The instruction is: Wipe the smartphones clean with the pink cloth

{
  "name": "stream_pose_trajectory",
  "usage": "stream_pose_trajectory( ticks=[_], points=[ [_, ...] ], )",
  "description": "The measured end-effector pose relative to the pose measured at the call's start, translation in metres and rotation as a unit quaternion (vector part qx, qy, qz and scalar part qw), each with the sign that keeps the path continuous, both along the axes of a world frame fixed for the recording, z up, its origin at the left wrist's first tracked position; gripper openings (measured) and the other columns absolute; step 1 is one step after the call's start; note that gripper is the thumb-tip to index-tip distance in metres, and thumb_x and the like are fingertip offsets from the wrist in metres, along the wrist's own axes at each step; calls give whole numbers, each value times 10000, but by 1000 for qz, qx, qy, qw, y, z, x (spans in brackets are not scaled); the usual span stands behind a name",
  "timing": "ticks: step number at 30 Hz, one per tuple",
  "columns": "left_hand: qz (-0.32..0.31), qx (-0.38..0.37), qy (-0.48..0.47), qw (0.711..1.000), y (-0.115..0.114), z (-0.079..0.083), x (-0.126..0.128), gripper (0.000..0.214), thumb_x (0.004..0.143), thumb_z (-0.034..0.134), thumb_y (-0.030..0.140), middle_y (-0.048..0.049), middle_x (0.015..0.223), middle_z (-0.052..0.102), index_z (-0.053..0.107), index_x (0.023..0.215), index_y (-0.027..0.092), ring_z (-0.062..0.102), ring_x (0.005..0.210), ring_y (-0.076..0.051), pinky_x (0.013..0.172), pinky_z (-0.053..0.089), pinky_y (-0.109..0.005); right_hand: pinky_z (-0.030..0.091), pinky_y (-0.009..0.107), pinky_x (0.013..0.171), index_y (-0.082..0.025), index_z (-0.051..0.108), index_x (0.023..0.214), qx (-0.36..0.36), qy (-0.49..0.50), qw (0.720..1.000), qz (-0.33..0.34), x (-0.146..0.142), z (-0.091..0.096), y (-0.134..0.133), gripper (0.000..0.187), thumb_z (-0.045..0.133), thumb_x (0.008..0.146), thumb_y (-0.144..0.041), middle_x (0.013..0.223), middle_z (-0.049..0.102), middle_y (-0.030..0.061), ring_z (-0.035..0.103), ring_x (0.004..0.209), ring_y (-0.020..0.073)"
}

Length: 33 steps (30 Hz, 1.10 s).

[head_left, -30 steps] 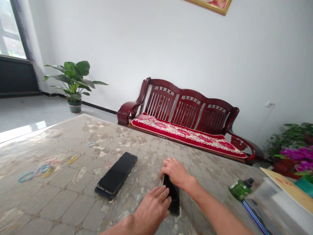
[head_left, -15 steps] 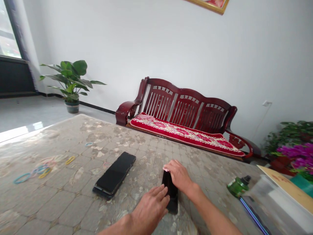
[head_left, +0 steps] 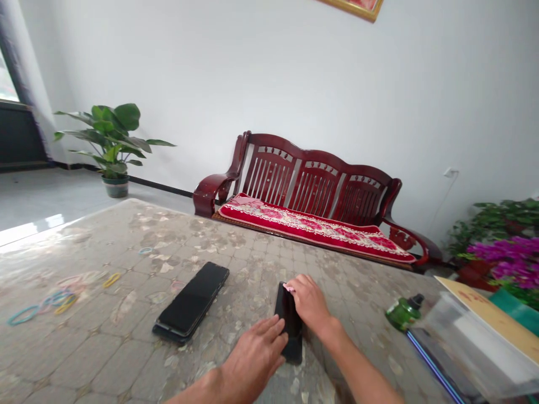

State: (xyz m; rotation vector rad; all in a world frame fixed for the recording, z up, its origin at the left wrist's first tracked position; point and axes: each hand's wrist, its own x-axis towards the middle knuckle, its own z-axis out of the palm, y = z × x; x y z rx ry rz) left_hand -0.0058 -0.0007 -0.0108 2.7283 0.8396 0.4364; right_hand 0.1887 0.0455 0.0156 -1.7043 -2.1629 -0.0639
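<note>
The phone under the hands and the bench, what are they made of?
The phone seems faced with smooth glass, maybe plastic: its black front shows reflections. The bench looks like varnished wood: reddish-brown slats and a shiny, curved armrest.

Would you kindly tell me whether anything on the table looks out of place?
I see no spill or damage. The coloured loops lie scattered at left on the table, which looks untidy. Left of the left hand, the black phone has a dark layer jutting from under its near end, slightly misaligned.

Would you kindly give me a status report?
Left hand at black phone, left edge. Right hand at far end, pinching pinkish scrap. Second phone apart, leftward.
</note>
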Motion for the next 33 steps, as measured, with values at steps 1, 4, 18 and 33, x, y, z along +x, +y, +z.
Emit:
stream_pose_trajectory(
  ticks=[1,4,18,33],
  points=[
    [0,1,-3,1000,0,-1,0,305,920,643,228,-116,1380,594,636,1220,172,509,1320,-274,1115,409,-401,424,275,803,-224,691,846,2,2,1000,-22,1,0,4,254,479,954,-134,885,663,54,592,874,193],
    [-1,7,-11,1000,1,-5,-1,303,926,642,250,-109,1375,600,634,1221,184,508,1322,-271,1116,408,-403,421,262,801,-225,697,835,7,26,999,-47,-2,-2,4,257,489,933,-110,888,665,54,598,882,189],
    [1,15,-14,1000,1,-6,-1,311,907,652,203,-116,1379,594,632,1216,179,514,1316,-277,1104,427,-409,434,265,809,-223,724,849,15,95,995,-41,6,-9,-5,273,485,908,-106,883,672,60,610,884,198],
    [28,131,23,991,-3,-20,3,322,966,567,244,-149,1351,609,610,1273,157,561,1266,-299,1036,495,-426,479,286,684,-160,769,875,71,461,879,-103,32,-33,-13,326,645,760,-438,801,707,67,622,734,203]
  ],
)
